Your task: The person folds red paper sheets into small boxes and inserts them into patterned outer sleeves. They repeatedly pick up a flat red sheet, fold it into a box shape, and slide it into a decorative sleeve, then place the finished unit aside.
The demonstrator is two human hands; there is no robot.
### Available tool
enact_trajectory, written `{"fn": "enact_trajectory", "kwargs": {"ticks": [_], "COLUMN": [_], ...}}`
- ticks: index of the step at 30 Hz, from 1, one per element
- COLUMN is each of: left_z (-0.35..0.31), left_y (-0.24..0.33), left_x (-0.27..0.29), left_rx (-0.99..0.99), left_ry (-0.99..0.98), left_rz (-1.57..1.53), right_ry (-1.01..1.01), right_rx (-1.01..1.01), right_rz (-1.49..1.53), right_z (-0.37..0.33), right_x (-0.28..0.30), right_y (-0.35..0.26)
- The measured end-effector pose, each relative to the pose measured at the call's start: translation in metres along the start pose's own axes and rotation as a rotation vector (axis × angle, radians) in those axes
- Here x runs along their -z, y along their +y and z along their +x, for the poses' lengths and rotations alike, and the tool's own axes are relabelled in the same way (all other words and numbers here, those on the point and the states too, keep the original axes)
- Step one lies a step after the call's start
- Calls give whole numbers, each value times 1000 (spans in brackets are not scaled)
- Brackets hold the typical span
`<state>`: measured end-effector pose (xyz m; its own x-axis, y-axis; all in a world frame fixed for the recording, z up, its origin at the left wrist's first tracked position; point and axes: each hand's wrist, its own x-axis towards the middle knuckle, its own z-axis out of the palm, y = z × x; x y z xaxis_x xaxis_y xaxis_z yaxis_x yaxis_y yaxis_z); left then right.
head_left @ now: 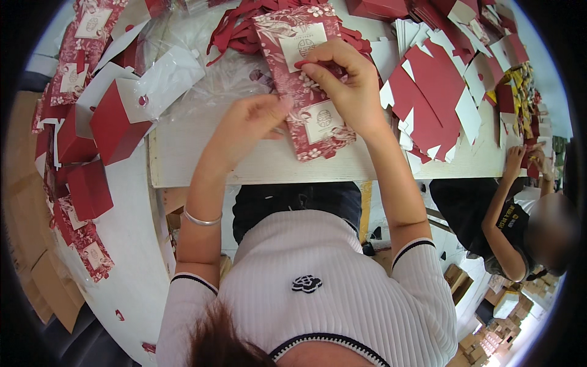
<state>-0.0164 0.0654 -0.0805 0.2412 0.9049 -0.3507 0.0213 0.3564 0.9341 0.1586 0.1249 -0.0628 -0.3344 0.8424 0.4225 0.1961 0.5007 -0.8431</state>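
Note:
A long red and pink floral-printed card sleeve (296,92) with two cream label panels lies slantwise on the table in front of me. My right hand (351,82) is over its upper part, thumb and forefinger pinched on a small red ribbon piece (301,63) at the upper panel. Most of that piece is hidden by the fingers. At the sleeve's left edge, my left hand (254,122) has its fingers loosely bent and apart, the tips at or just over the edge. Nothing shows in it.
Red ribbons (241,30) are heaped behind the sleeve, beside clear plastic bags (202,85). Open red and white boxes (122,119) stand at left, near more floral sleeves (79,232). Flat red and white box blanks (428,95) are stacked at right. Another person (510,214) works farther right.

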Motion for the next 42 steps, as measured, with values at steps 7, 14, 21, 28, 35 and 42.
{"fn": "enact_trajectory", "kwargs": {"ticks": [7,14,21,28,35,42], "left_z": [8,-4,-17,-2,7,12], "left_y": [-12,2,17,-3,-2,-5], "left_x": [-42,-45,-44,-45,-48,-50], "left_rx": [-202,-363,-265,-330,-494,-470], "left_ry": [13,17,-100,78,354,263], "left_rz": [-456,-314,-640,-288,328,408], "right_ry": [-40,12,-199,-214,-196,-238], "right_rx": [257,450,277,104,366,-215], "right_rz": [-230,-298,-350,-194,-738,0], "right_z": [-13,-13,-18,-26,-36,-31], "right_x": [24,30,41,36,17,29], "right_y": [12,6,-19,-15,-22,4]}}
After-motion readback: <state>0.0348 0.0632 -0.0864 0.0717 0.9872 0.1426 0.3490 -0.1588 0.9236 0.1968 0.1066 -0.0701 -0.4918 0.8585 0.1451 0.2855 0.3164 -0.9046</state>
